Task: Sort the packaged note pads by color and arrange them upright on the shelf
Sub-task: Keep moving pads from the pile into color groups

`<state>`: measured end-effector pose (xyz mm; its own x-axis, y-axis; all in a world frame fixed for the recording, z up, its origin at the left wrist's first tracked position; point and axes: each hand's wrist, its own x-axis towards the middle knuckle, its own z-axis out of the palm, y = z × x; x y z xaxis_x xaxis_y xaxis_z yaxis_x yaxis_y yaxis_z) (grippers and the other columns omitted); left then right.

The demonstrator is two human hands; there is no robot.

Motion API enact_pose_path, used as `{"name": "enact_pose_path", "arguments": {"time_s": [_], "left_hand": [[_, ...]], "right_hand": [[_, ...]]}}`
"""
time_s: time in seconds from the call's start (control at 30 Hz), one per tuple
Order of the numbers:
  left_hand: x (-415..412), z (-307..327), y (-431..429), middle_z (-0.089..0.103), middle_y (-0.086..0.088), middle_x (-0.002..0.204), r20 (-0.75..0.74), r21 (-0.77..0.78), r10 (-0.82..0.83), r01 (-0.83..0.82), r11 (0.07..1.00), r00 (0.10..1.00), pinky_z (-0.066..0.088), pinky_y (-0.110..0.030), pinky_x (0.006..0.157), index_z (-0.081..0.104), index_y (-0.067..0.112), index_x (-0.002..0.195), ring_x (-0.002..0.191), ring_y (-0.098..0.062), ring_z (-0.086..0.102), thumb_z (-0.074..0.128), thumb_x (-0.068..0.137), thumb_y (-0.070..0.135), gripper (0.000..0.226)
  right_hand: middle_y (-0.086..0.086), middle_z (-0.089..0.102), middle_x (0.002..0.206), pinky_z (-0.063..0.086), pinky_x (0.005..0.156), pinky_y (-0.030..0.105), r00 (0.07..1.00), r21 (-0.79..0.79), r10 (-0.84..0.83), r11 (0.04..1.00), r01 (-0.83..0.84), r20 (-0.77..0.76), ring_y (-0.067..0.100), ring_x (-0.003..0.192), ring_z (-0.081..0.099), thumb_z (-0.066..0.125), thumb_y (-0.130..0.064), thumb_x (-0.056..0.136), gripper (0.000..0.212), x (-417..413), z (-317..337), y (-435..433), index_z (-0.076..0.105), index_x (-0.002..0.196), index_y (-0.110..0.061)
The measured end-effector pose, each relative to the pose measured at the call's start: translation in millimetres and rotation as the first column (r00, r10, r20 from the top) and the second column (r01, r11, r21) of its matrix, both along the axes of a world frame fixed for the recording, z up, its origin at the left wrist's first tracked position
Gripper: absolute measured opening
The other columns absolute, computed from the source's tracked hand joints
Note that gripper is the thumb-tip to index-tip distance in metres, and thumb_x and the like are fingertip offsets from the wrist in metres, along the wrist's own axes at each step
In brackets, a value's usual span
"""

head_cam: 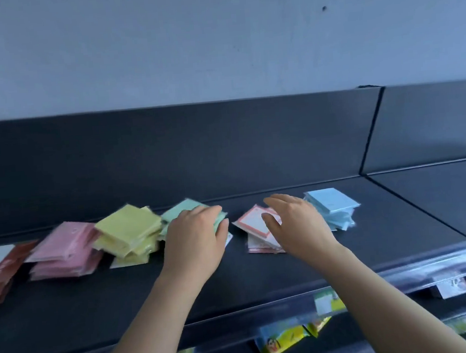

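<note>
Loose stacks of packaged note pads lie flat in a row on the dark shelf: pink pads, yellow pads, mint green pads, white pads with a red border and blue pads. My left hand rests on the green stack, fingers curled over its right edge. My right hand hovers over the red-bordered stack, fingers relaxed and spread, and hides part of that stack. The picture is blurred by motion.
Brown-red packets and a white one lie at the far left. The shelf's dark back panel rises behind the stacks. A price strip runs along the front edge; colourful packets hang below. A second shelf section adjoins on the right.
</note>
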<state>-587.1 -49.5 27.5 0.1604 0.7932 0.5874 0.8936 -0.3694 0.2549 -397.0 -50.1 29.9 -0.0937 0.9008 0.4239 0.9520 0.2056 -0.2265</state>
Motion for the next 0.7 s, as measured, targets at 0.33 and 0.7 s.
{"name": "enact_pose_path", "arguments": {"time_s": [0.33,0.7], "left_hand": [[193,-6,-17,0.07,0.0,0.105,0.057,-0.037,-0.066,0.069,0.997,0.996,0.046,-0.035,0.078,0.069,0.018,0.114,0.092,-0.029,0.061,0.056,0.092,0.029,0.027],[345,-12,-2,0.067,0.005,0.11,0.059,-0.121,-0.188,0.194,0.974,0.98,0.044,-0.033,0.085,0.062,0.022,0.125,0.1,-0.024,0.058,0.05,0.096,0.037,0.034]], "right_hand": [[0.0,0.063,0.121,0.035,0.096,0.028,0.996,-0.027,-0.083,0.996,0.084,0.035,0.022,0.115,0.053,0.046,-0.027,0.097,0.032,198,-9,-42,0.06,0.121,-0.012],[0.005,0.066,0.091,0.044,0.086,0.038,0.975,-0.046,-0.222,0.974,0.223,0.025,0.028,0.088,0.058,0.048,-0.024,0.094,0.022,349,-26,-46,0.062,0.093,-0.007]]}}
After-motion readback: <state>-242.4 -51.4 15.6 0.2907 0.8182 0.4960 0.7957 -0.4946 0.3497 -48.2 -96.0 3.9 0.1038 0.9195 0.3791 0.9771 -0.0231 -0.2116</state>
